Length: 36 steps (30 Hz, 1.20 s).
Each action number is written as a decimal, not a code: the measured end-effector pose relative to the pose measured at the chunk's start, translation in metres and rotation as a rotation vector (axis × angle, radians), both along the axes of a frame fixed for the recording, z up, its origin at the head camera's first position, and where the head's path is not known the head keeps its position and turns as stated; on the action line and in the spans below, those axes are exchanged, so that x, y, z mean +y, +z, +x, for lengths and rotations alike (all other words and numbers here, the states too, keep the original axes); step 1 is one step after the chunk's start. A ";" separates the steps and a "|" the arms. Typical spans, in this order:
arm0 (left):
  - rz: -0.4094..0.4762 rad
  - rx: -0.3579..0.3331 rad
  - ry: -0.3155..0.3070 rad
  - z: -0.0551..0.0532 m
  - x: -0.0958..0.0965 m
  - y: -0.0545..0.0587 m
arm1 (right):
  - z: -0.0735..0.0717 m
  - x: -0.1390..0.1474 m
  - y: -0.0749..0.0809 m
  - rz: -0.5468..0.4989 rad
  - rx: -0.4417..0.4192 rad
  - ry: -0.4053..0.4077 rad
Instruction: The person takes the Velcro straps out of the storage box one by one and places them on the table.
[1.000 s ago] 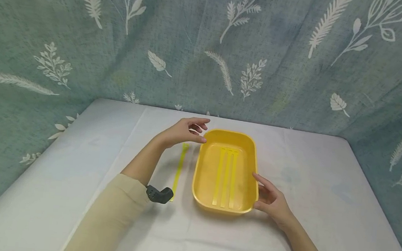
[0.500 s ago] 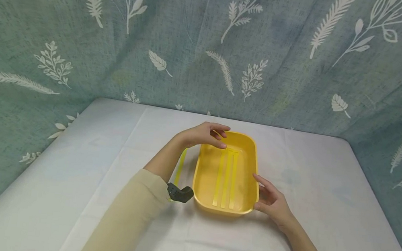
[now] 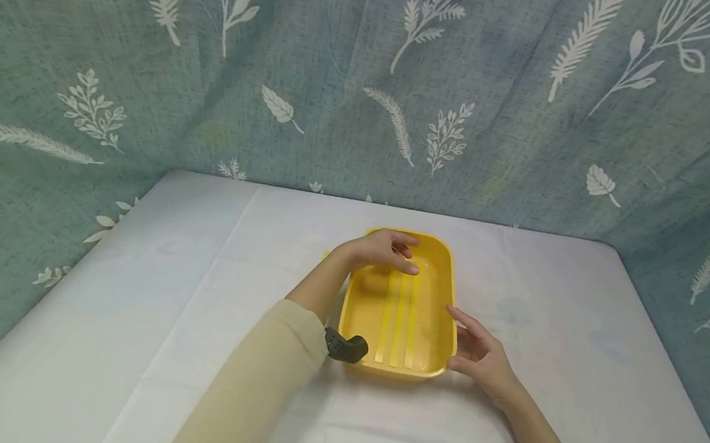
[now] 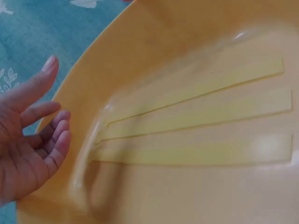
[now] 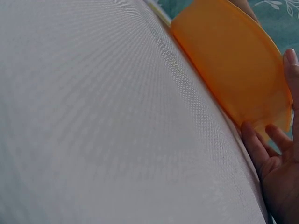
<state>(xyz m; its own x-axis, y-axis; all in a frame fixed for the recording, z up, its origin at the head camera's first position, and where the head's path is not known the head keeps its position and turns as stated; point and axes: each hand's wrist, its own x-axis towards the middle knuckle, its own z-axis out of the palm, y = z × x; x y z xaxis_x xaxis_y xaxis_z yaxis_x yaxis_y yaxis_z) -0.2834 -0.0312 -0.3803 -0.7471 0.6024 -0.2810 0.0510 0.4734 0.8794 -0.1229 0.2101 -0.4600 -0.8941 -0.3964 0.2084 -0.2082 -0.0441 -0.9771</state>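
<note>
Over the white cloth-covered surface (image 3: 522,423) sits the yellow-orange, rounded rectangular tray (image 3: 455,281), flat on its base. It looks like moulded plastic, so I'd expect it light, stiff and quick to slide; its rim or side walls are the places to hold. The left hand (image 3: 386,249) hangs loose over the tray's far-left part, grasping nothing; the right hand (image 3: 483,359) rests its fingers against the tray's right wall, touching rather than clenched round it. Inside the tray lie three thin, flat yellow strips (image 3: 399,325), side by side on its floor — probably featherlight, bendy and awkward to lift, best pinched at an end. Of a fourth yellow strip (image 3: 325,255), just left of the tray, only the far tip shows.

A second ago the left hand was at the tray's left rim; it has since crossed inward — its arm now hides most of that fourth strip. The right hand hasn't budged.
</note>
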 end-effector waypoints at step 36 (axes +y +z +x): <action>-0.649 0.472 -0.057 0.018 0.030 -0.027 | -0.001 -0.002 -0.001 0.012 0.004 -0.017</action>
